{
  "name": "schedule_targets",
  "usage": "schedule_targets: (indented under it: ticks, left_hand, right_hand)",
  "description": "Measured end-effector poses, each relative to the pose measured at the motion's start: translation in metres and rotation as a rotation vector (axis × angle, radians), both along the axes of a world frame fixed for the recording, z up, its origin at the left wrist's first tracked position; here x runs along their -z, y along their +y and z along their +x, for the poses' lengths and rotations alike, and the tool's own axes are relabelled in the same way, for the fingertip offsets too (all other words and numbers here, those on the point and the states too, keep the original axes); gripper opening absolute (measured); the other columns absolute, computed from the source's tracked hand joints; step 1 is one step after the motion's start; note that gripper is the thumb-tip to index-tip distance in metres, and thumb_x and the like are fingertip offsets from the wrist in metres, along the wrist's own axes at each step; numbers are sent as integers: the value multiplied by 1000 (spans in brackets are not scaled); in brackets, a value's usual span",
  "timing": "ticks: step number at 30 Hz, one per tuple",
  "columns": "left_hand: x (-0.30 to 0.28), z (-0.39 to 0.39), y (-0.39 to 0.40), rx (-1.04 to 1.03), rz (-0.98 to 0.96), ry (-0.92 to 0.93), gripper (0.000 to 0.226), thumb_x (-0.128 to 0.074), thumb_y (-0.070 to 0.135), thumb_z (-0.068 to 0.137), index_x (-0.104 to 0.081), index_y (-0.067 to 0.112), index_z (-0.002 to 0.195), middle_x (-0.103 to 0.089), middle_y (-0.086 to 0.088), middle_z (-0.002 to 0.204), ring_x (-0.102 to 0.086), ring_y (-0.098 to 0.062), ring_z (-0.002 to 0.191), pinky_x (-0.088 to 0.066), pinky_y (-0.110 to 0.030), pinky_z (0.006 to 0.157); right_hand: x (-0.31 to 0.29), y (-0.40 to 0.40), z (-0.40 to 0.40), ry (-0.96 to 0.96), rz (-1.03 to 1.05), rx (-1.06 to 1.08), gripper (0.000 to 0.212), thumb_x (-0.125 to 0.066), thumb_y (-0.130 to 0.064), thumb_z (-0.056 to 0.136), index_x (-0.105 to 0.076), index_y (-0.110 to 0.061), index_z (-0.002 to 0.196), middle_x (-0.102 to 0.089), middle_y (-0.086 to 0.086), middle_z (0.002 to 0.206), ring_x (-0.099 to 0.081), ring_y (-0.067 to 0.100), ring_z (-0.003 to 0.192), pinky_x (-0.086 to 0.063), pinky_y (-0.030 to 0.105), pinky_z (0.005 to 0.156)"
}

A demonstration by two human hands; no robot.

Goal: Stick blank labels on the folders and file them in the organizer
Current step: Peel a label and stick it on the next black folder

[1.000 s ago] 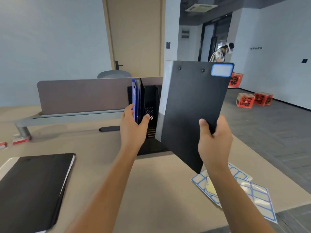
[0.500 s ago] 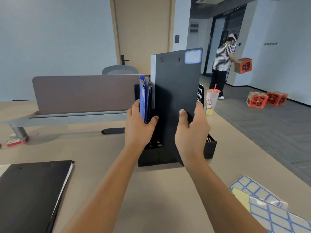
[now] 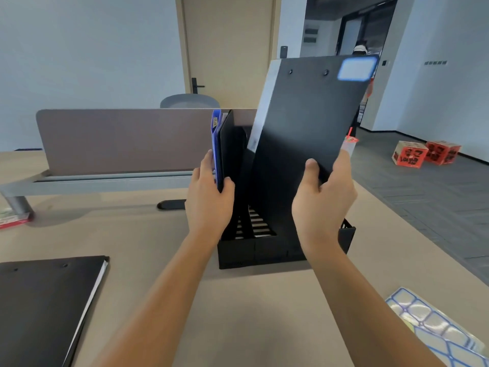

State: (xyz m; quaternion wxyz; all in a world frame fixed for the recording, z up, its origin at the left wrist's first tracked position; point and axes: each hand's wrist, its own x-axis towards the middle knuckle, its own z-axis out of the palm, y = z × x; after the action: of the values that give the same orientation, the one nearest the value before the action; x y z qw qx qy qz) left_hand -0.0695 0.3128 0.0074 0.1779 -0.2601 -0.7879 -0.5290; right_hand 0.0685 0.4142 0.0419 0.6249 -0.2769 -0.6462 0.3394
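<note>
Right hand: grips the lower edge of a black folder, thumb on the front face, fingers wrapped behind.
Black folder: held upright and tilted to the right, its lower part down in the organizer; a blue-edged blank label sits at its top right corner.
Left hand: pinches the filed folders, a blue one and a dark one, standing at the organizer's left side.
Organizer: black, slotted, standing on the table.
Second black folder: lies flat on the table at the near left, well apart from the organizer.
Label sheets: lie on the table at the near right.
Background: red boxes on the floor.
</note>
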Motion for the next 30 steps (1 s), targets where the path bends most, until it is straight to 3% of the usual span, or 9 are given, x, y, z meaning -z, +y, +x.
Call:
schedule_targets:
  ticks: [3,6,8,12,18,20,25,30]
  left_hand:
    - [3,0,4,-6,-8,6,60,-60,27,101,-33,30,155,-57,2,136,-55,-7,104,-47,-18,74]
    - [4,1,7,1,-7,-9,60,-60,27,101,-33,31,155,-56,3,139,-57,-8,105,-43,-12,69]
    - [4,1,8,5,-4,-19,60,-60,28,101,-33,31,155,-55,3,142,-59,-10,107,-46,-16,71]
    - [4,4,9,6,6,-29,59,-61,29,100,-35,31,153,-54,4,144,-59,-9,107,-49,-22,74]
    - [2,7,12,22,0,-49,60,-63,30,100,-36,30,153,-55,4,144,-58,-9,107,-49,-21,73]
    - [0,10,12,32,-4,-55,60,-63,30,100,-37,29,154,-54,3,145,-61,-14,114,-53,-27,79]
    - [-4,17,14,33,-44,-66,62,-63,31,100,-34,27,155,-53,1,147,-61,-19,119,-56,-35,87]
    - [-6,24,13,39,-45,-84,64,-64,30,99,-34,27,155,-54,1,147,-62,-20,120,-59,-45,94]
  right_hand:
    - [-1,5,5,40,5,37,18,-62,-11,105,-62,-6,123,-67,-10,104,-58,-20,79,-40,-3,70]
    - [-4,6,8,61,17,52,18,-61,-12,105,-62,-4,122,-68,-9,97,-59,-7,74,-39,-2,65]
    - [-7,4,8,61,47,62,19,-61,-10,105,-62,-5,123,-73,-2,106,-58,3,73,-39,-2,66]
    - [-7,0,7,75,39,44,21,-62,-9,104,-63,-8,126,-75,-1,115,-61,-4,82,-40,-3,74]
    - [-5,-3,13,47,32,30,24,-63,-11,105,-63,-9,129,-76,2,119,-68,15,93,-43,-5,77]
    - [-5,-2,16,48,28,34,25,-63,-12,105,-62,-9,129,-75,1,120,-67,13,93,-43,-5,77]
    - [-12,4,29,115,25,50,18,-62,-11,104,-64,-6,122,-73,-6,107,-64,-5,80,-42,-1,72]
    - [-17,7,24,93,60,55,19,-61,-10,105,-62,-6,123,-72,-4,104,-65,9,79,-41,-3,70]
